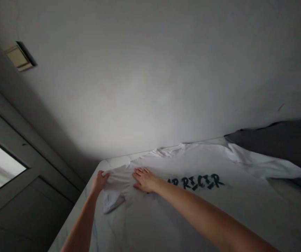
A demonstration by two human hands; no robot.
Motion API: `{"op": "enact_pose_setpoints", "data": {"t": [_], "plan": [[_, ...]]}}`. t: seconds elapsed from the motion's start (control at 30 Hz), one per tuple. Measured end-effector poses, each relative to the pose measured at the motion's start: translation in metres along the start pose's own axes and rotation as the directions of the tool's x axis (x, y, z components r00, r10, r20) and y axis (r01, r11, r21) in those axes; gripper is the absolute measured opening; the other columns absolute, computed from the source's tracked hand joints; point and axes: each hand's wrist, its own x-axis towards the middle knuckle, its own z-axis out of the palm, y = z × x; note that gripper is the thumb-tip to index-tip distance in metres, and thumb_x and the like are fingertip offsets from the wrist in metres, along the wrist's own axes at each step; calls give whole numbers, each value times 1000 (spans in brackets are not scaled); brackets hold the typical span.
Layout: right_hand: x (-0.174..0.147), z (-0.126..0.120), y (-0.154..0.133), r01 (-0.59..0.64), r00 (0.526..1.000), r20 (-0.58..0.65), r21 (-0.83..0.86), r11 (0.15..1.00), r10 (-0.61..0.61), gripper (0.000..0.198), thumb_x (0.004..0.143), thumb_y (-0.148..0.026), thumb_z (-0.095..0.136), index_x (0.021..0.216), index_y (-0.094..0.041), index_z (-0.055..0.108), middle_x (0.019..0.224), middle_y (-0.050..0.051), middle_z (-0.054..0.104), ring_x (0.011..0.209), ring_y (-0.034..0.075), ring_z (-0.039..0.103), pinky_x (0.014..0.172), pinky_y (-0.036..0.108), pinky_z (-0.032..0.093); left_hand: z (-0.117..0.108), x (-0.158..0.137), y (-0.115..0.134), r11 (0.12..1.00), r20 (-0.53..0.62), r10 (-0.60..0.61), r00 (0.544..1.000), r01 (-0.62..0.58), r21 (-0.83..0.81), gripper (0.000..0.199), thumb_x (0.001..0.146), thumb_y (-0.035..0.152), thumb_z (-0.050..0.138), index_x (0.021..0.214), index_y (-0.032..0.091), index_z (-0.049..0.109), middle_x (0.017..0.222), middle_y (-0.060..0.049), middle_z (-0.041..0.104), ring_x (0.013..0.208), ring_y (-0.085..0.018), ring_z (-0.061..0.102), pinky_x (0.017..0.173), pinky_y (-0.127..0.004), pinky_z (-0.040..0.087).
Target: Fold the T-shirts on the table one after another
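A white T-shirt [192, 159] with dark brush-style lettering across its chest lies spread on a white, grey-veined table [113, 161]. Its neckline faces the wall. My left hand [99, 181] is closed on the end of the left-side sleeve, fingers pinching the cloth near the table's left edge. Flat on the shirt near that shoulder rests my right hand [144, 180], its fingers spread. My right forearm crosses the chest and covers part of the lettering. The other sleeve stretches to the right, with some folds in it.
Dark grey cloth [284, 138] lies at the right, partly beneath the shirt's sleeve. A pale wall [150, 77] rises behind the table. On the left are a panelled door [32, 185] with a bright pane and a wall switch [19, 56].
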Motion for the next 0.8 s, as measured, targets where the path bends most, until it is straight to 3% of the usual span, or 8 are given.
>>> {"op": "enact_pose_setpoints", "data": {"t": [0.17, 0.3, 0.43, 0.57, 0.67, 0.8], "plan": [[24, 16, -30, -38, 999, 2, 12, 999, 38, 66, 93, -51, 49, 146, -13, 38, 156, 18, 24, 145, 31, 18, 118, 52, 14, 9, -19, 1, 965, -43, 32, 999, -19, 263, 32, 94, 40, 36, 108, 18, 56, 96, -14, 71, 91, -30, 67, 68, -34, 46], [15, 29, -47, 25, 999, -34, 52, 998, -24, 65, 97, -48, 42, 148, -9, 34, 155, 18, 26, 145, 29, 19, 119, 50, 18, 7, -27, 5, 928, -1, 88, 996, -82, 363, 33, 97, 40, 32, 109, 18, 54, 100, -15, 71, 88, -30, 68, 69, -36, 45], [-19, 36, -65, -21, 991, -129, 83, 996, 31, 73, 95, -51, 44, 151, -7, 25, 157, 20, 17, 146, 29, 14, 119, 51, 17, 1, -27, 15, 864, 59, 133, 989, -145, 482, 34, 98, 34, 28, 112, 17, 54, 103, -15, 70, 89, -28, 68, 71, -35, 46], [-69, 42, -104, -110, 993, -30, 130, 985, 114, 84, 91, -57, 49, 149, -1, 26, 156, 23, 14, 146, 34, 8, 120, 54, 12, 0, -32, 26, 848, 33, 139, 990, -136, 513, 35, 96, 26, 30, 118, 11, 52, 110, -20, 65, 96, -32, 64, 75, -39, 48], [-107, 57, -140, -4, 1000, 6, 172, 985, 3, 84, 91, -59, 47, 150, -2, 25, 156, 22, 14, 146, 34, 9, 120, 54, 11, 0, -44, 36, 830, -20, 225, 974, -181, 528, 35, 93, 24, 36, 121, 10, 51, 123, -22, 57, 115, -35, 53, 89, -45, 45], [-142, 99, -184, 176, 984, -60, 129, 976, -169, 81, 90, -59, 49, 147, -3, 32, 154, 23, 20, 144, 38, 14, 116, 60, 21, 2, -78, 59, 767, 13, 493, 870, -442, 466, 35, 91, 30, 45, 122, 17, 54, 128, -15, 55, 118, -30, 49, 99, -44, 39]]}}
